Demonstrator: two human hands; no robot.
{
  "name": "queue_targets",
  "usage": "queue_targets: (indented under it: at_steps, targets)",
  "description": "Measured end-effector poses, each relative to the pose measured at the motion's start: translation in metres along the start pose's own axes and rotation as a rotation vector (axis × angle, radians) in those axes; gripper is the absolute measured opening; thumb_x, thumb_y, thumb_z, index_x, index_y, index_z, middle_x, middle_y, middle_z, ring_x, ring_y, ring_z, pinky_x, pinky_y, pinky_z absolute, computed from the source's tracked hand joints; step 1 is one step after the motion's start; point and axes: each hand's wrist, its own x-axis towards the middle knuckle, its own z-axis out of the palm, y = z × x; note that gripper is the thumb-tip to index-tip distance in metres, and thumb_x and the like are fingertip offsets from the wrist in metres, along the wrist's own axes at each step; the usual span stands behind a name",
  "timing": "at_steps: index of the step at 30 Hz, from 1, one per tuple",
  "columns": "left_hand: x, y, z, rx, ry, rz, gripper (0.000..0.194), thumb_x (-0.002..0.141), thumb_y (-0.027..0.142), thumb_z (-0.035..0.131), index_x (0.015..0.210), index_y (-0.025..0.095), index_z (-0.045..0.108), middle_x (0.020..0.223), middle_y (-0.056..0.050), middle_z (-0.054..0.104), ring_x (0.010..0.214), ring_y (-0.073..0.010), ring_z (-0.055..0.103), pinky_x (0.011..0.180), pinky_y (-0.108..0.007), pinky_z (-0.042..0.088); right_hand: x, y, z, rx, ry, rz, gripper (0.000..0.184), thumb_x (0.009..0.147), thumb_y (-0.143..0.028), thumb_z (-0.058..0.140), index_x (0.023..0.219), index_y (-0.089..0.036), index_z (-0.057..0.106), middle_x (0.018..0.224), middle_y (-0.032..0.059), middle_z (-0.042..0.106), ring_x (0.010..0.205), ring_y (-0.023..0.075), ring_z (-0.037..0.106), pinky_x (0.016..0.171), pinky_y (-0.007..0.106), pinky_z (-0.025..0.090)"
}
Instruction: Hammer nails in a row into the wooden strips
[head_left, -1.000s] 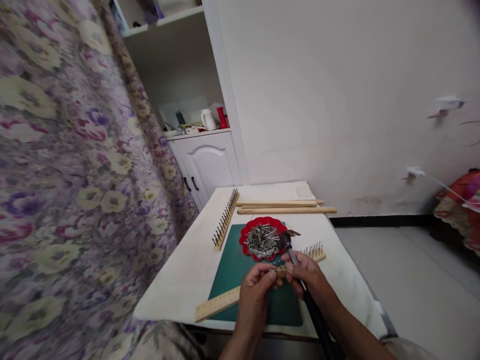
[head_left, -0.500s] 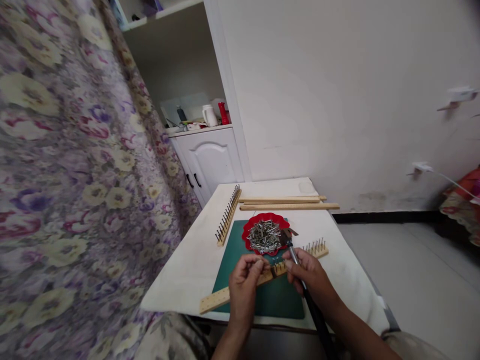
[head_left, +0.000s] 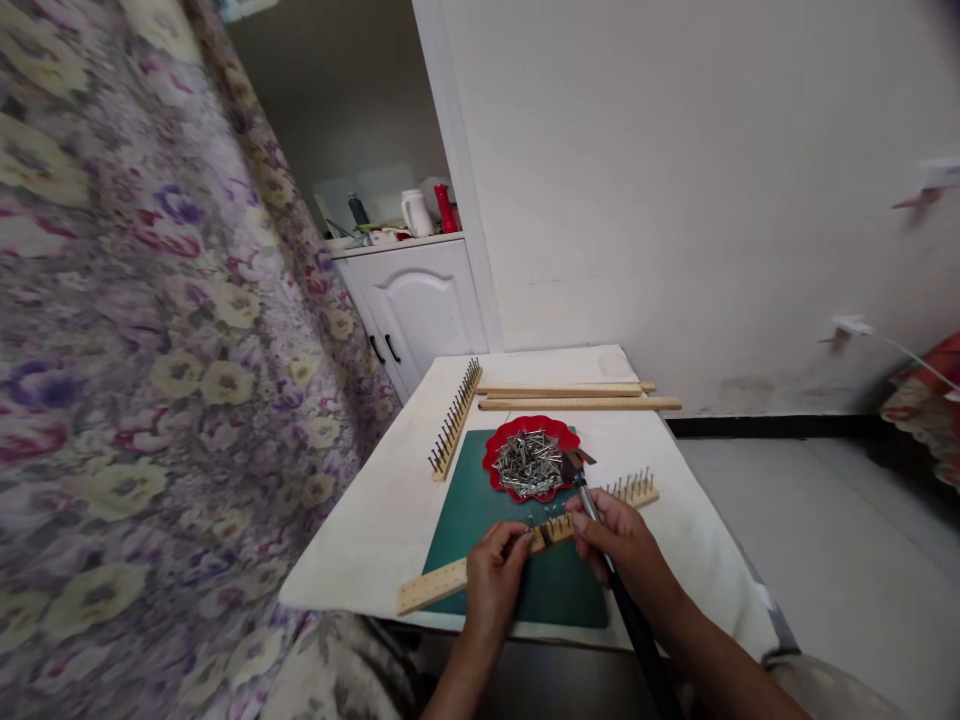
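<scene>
A wooden strip (head_left: pixel 433 587) lies slantwise across the green mat (head_left: pixel 562 590), with rows of holes at its left end and upright nails (head_left: pixel 636 484) toward its right. My left hand (head_left: pixel 496 572) is closed over the strip's middle, thumb and forefinger pinching a nail (head_left: pixel 531 522) at the wood. My right hand (head_left: pixel 622 540) grips a hammer (head_left: pixel 574 466) by its shaft, head upward beside the bowl and dark handle trailing toward me. Behind both hands a red scalloped bowl (head_left: pixel 493 440) holds a heap of loose nails (head_left: pixel 529 462).
A second nail-studded strip (head_left: pixel 454 425) stands at the table's left. Long wooden bars (head_left: pixel 577 404) lie across the back of the white-covered table (head_left: pixel 367 540). A floral curtain (head_left: pixel 187 400) hangs at left, and a white cabinet (head_left: pixel 427 310) and a wall stand behind.
My left hand has come down and slightly right, its fingertips now at the strip beside the standing nails. The right hand keeps its hold on the hammer. The view has tilted slightly.
</scene>
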Motion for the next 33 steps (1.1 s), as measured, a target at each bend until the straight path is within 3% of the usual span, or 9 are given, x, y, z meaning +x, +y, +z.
queue_targets:
  at_steps: [11, 21, 28, 33]
  targets:
    - [0.002, 0.002, 0.001, 0.024, -0.035, 0.006, 0.019, 0.083, 0.03, 0.052, 0.075, 0.019, 0.065, 0.072, -0.001, 0.062, 0.068, -0.0153, 0.057, 0.063, -0.023, 0.04, -0.001, 0.001, 0.001, -0.007, 0.005, 0.02, 0.027, 0.076, -0.04, 0.063, 0.085, -0.018, 0.05, 0.047, -0.0077, 0.054, 0.028, 0.0047, 0.036, 0.031, 0.017, 0.02]
    - [0.002, -0.006, 0.005, 0.049, -0.046, -0.03, 0.019, 0.082, 0.031, 0.054, 0.075, 0.019, 0.066, 0.073, -0.001, 0.064, 0.068, -0.0141, 0.057, 0.061, -0.021, 0.039, -0.003, 0.013, 0.008, 0.054, -0.234, 0.2, 0.036, 0.077, -0.051, 0.055, 0.08, -0.016, 0.054, 0.044, -0.005, 0.059, 0.023, 0.0056, 0.037, 0.027, 0.017, 0.019]
    - [0.002, -0.011, 0.007, 0.069, -0.036, -0.056, 0.017, 0.079, 0.029, 0.055, 0.07, 0.018, 0.064, 0.067, 0.001, 0.061, 0.065, -0.013, 0.054, 0.06, -0.02, 0.036, -0.007, 0.021, 0.015, 0.051, -0.19, 0.201, 0.034, 0.077, -0.05, 0.056, 0.081, -0.016, 0.054, 0.043, -0.0057, 0.058, 0.023, 0.0052, 0.037, 0.027, 0.017, 0.017]
    - [0.001, -0.011, 0.007, 0.063, -0.028, -0.046, 0.019, 0.079, 0.03, 0.055, 0.068, 0.018, 0.064, 0.064, 0.001, 0.06, 0.062, -0.0128, 0.052, 0.058, -0.021, 0.035, -0.006, 0.022, 0.016, 0.044, -0.238, 0.245, 0.036, 0.075, -0.052, 0.058, 0.081, -0.017, 0.052, 0.042, -0.0055, 0.058, 0.022, 0.0053, 0.037, 0.025, 0.016, 0.018]
